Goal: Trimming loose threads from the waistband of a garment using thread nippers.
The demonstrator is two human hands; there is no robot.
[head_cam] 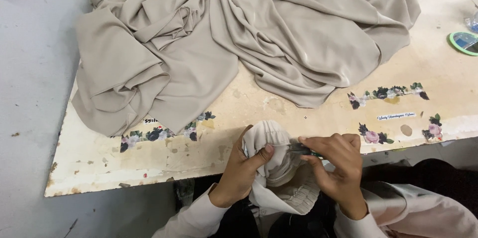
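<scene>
A gathered beige fabric piece (271, 156) is gripped by the left hand (244, 168); a small dark tool (301, 149) is pinched by the right hand (336, 163) against it.

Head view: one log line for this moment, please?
left hand grips gathered beige cloth | right hand pinches small dark tool | table edge

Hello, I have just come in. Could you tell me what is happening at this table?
A person sits at the near edge of a worn work table. The left hand grips a small gathered piece of beige fabric, thumb pressed on it. The right hand pinches a small dark tool against the gathered edge; what kind of tool cannot be told. A large beige cloth lies crumpled across the table beyond, untouched. A round green item sits at the right edge.
</scene>
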